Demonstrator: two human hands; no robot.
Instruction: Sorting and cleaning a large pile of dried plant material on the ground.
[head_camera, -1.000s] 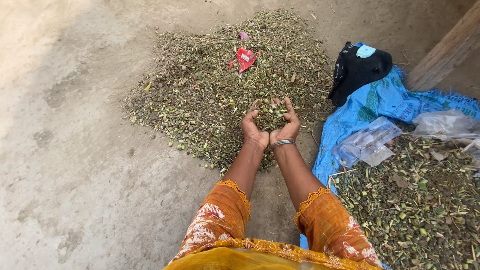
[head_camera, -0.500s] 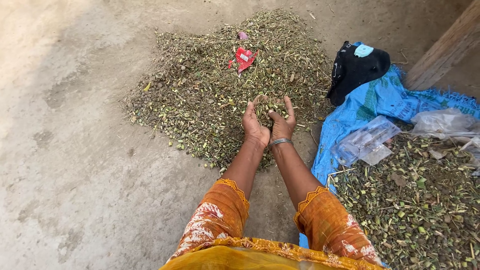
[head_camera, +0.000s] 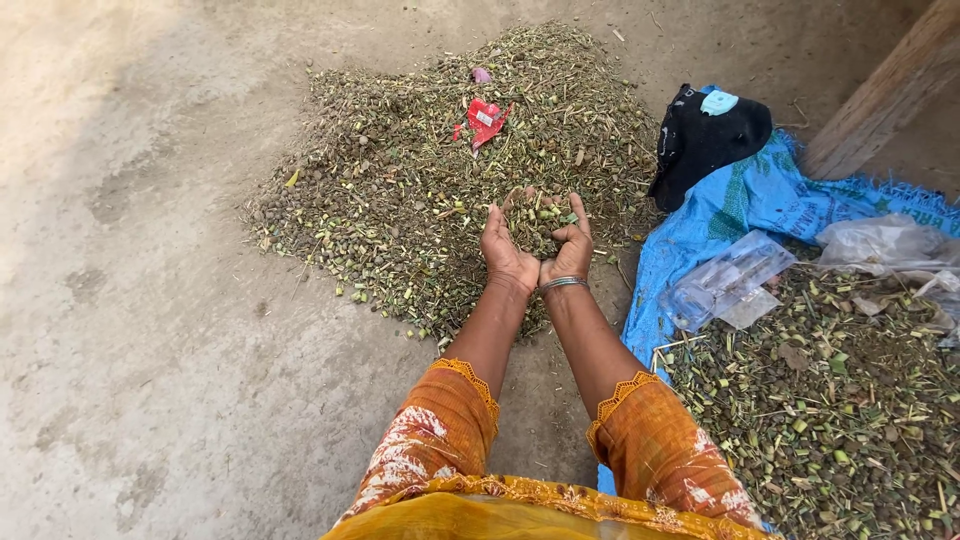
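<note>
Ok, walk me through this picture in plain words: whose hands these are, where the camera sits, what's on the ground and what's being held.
There is no machine here. The camera is worn on a person's head and looks down, so the arms in orange patterned sleeves are that person's own. The left hand and the right hand, which has a metal bangle at the wrist, are pressed together as a cup. They hold a scoop of chopped greenish-brown plant bits above a big pile of the same stuff on the concrete floor. A red wrapper lies on the pile. To the right lie a blue tarp with more plant bits, clear plastic bags and a black cap.
</note>
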